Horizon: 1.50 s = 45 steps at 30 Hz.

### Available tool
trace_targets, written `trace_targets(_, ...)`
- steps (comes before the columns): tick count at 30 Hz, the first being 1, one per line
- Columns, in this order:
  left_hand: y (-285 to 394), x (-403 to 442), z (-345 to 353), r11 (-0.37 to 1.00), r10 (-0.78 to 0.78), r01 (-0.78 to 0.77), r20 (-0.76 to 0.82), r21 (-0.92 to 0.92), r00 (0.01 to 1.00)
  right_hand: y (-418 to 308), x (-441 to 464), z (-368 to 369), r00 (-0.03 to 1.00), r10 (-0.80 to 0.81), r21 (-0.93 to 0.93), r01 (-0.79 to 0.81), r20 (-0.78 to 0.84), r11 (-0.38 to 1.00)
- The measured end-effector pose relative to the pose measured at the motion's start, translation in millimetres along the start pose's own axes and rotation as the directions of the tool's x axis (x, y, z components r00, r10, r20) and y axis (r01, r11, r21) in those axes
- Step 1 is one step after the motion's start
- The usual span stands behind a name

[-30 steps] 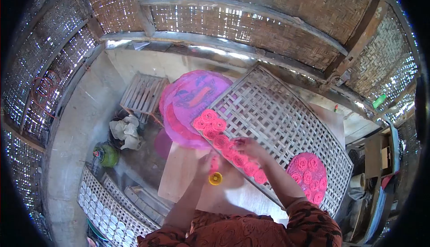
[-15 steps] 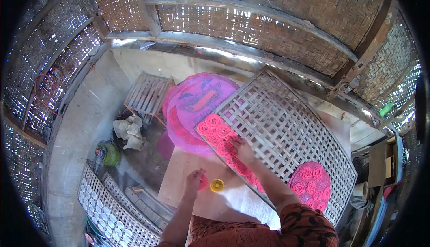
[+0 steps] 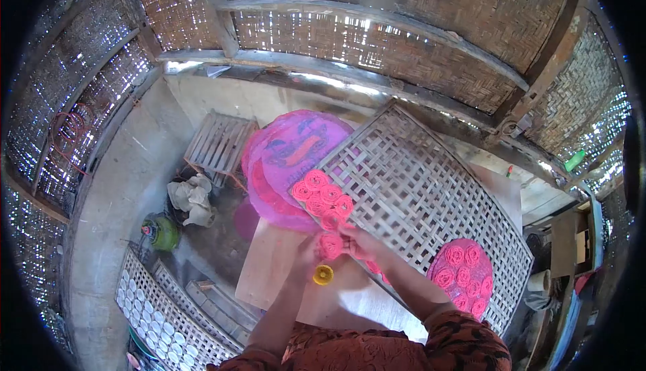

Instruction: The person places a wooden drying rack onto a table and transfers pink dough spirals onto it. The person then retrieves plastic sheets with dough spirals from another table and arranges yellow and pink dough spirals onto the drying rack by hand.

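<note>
My left hand and my right hand have come together above the near edge of the woven tray. Between them is a pink coiled rosette, round and flat, with the fingers of both hands closed at its sides. Just below, a small yellow ribbed cup or mould rests on the wooden board. More pink coiled rosettes lie along the tray's left corner, close past my hands. My forearms partly hide the row along the near edge.
The woven bamboo tray slants across the board. On its right lies a pink round sheet bearing several rosettes. Behind stand stacked pink-purple plastic sheets. Lower left, another tray holds white discs; a green gas cylinder stands beyond.
My right hand has drawn back from the rosettes on the tray toward my left hand. My left hand has risen up and right with the pink round piece, now between both hands.
</note>
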<state>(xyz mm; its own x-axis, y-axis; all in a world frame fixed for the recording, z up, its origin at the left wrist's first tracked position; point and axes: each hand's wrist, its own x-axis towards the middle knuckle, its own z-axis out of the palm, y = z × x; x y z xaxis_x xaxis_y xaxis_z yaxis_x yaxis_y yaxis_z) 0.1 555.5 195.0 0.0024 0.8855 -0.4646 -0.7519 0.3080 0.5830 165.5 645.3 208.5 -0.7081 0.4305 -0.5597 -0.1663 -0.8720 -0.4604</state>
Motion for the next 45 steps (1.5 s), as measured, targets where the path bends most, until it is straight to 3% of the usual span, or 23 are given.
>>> trace_targets(2, -23, 19, -18, 0.988, 0.031, -0.023, -0.050, 0.152, 0.998, 5, -13, 5, 0.996, -0.083, -0.079, 0.082, -0.012, 0.994)
trace_targets(4, -37, 26, -25, 0.952, 0.071, -0.039, -0.094, 0.305, 0.993, 6, -22, -1, 0.952, -0.278, -0.614, 0.143, -0.130, 0.776)
trace_targets(7, -53, 35, -33, 0.879, 0.094, -0.043, -0.084, 0.475, 0.992, -3, -40, -6, 0.946, -0.303, -0.692, 0.142, -0.116, 0.708)
trace_targets(10, -65, 46, -37, 0.705, 0.184, -0.248, 0.167, 0.665, 0.969, -11, -44, -22, 0.920, -0.390, -0.808, 0.195, -0.046, 0.556)
trace_targets(12, -40, 26, 3, 0.400, 0.166, -0.136, 0.075, 0.906, 0.983, -21, -47, -22, 0.913, -0.400, -0.797, 0.177, -0.086, 0.577)
trace_targets(16, -28, 24, 4, 0.413, 0.112, -0.086, 0.043, 0.907, 0.993, -30, -27, -57, 0.861, -0.495, -0.712, 0.276, -0.115, 0.646)
trace_targets(17, -23, 18, 1, 0.405, 0.205, -0.175, 0.097, 0.898, 0.974, -36, -25, -58, 0.809, -0.579, -0.828, 0.252, -0.104, 0.501)
trace_targets(18, -18, 15, -2, 0.388, 0.296, -0.262, 0.149, 0.884, 0.943, -36, -21, -61, 0.809, -0.579, -0.828, 0.251, -0.106, 0.502)
trace_targets(20, -16, 25, -24, 0.405, 0.343, -0.385, 0.253, 0.829, 0.905, -40, -5, -61, 0.605, -0.794, -0.951, 0.277, 0.061, 0.138)
trace_targets(21, -18, 20, -36, 0.409, 0.355, -0.339, 0.195, 0.847, 0.914, -43, -16, -41, 0.594, -0.788, -0.974, 0.227, 0.162, -0.029)
trace_targets(22, -19, 17, -46, 0.411, 0.369, -0.294, 0.137, 0.863, 0.919, -38, -11, -43, 0.595, -0.788, -0.973, 0.229, 0.160, -0.025)
trace_targets(24, -14, 6, -55, 0.387, 0.437, -0.348, 0.162, 0.854, 0.885, -23, -3, -49, 0.541, -0.649, -0.844, 0.318, 0.535, -0.431)
trace_targets(25, -10, 1, -59, 0.430, 0.411, -0.301, 0.113, 0.851, 0.905, -14, -5, -52, 0.554, -0.635, -0.829, 0.211, 0.538, -0.518)
trace_targets(26, -9, -4, -64, 0.472, 0.380, -0.251, 0.062, 0.845, 0.923, -7, -5, -57, 0.555, -0.637, -0.831, 0.210, 0.535, -0.515)
trace_targets(27, -15, -1, -79, 0.472, 0.381, -0.253, 0.064, 0.845, 0.922, -5, -1, -62, 0.542, -0.708, -0.890, 0.236, 0.453, -0.389)
trace_targets(28, -24, 3, -92, 0.477, 0.454, -0.339, 0.103, 0.811, 0.885, -4, 3, -68, 0.535, -0.764, -0.930, 0.262, 0.362, -0.257)
trace_targets(29, -32, 4, -104, 0.476, 0.524, -0.420, 0.135, 0.772, 0.841, -7, 0, -65, 0.538, -0.762, -0.931, 0.260, 0.360, -0.256)
trace_targets(31, -34, -1, -115, 0.505, 0.478, -0.369, 0.103, 0.780, 0.872, -18, -9, -53, 0.561, -0.828, -0.966, 0.223, 0.016, 0.133)
trace_targets(35, -42, 4, -116, 0.561, 0.420, -0.322, 0.073, 0.763, 0.905, -14, 24, -108, 0.472, -0.880, -0.981, 0.137, -0.054, 0.134)
trace_targets(37, -39, 2, -102, 0.569, 0.399, -0.307, 0.070, 0.763, 0.914, -15, 17, -91, 0.500, -0.866, -0.996, -0.079, 0.000, -0.045)
trace_targets(38, -38, -2, -96, 0.576, 0.377, -0.287, 0.063, 0.765, 0.924, -12, 21, -91, 0.499, -0.866, -0.996, -0.081, -0.003, -0.043)
trace_targets(40, -36, -2, -89, 0.582, 0.365, -0.290, 0.075, 0.759, 0.928, -8, 33, -96, 0.353, -0.918, -0.976, -0.047, 0.181, -0.211)
trace_targets(45, -29, -5, -78, 0.567, 0.343, -0.297, 0.107, 0.768, 0.933, -14, 44, -102, 0.415, -0.907, -0.997, 0.016, 0.077, -0.077)
